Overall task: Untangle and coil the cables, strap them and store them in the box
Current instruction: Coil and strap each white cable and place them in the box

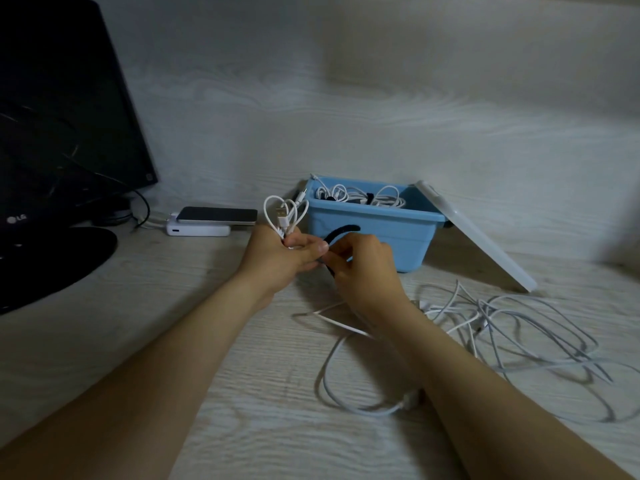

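Observation:
My left hand (277,258) grips a small coiled white cable (285,213) whose loops stick up above the fist, just left of the blue box (370,226). My right hand (363,268) pinches a black strap (337,233) that arcs up in front of the box and runs down between the two hands. Inside the box lie coiled white cables (360,197) bound with black straps. A loose tangle of white cables (512,327) sprawls on the table to the right, with one loop (346,375) passing under my right forearm.
The box's white lid (474,233) leans against its right side. A phone (218,215) lies on a white power bank (197,230) left of the box. A black monitor (59,109) on its round base (52,265) fills the far left. A wall rises behind.

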`<state>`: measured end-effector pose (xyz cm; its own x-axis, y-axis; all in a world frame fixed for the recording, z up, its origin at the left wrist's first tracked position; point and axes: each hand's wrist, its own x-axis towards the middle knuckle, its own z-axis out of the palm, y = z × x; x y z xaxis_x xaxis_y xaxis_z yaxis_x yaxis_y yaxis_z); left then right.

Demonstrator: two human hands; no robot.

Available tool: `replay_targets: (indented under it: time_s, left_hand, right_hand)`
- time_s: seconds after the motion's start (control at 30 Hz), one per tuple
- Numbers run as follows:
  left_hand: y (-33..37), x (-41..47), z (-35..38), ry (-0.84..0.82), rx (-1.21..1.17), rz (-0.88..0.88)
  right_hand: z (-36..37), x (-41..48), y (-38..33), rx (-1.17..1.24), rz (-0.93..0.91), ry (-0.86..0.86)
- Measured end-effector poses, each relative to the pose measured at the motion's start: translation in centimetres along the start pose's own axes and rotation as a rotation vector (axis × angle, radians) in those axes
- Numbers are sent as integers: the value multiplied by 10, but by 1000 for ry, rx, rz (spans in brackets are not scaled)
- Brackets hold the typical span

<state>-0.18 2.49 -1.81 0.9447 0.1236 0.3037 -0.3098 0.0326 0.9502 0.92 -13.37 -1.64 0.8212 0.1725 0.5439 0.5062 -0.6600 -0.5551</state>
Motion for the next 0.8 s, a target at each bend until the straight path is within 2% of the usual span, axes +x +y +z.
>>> replay_targets:
  time_s: [0.2,0.33,0.47,0.6,0.8]
  left_hand:
    - [5,6,-7,-19,163,44]
    - [4,10,-10,18,259,25]
    - [4,15,-23,146,462,-78]
    - [4,13,-32,270,820,-102]
    - [-2,14,-37,298,1084,-59]
  right_hand:
    - [-6,-2,-9,115,97,-27]
    - [-11,-1,-15,247,208,74]
    - [-14,1,-14,288,278,136]
    - [-17,0,-12,371,299,112]
    - [-19,0,-13,336,281,113]
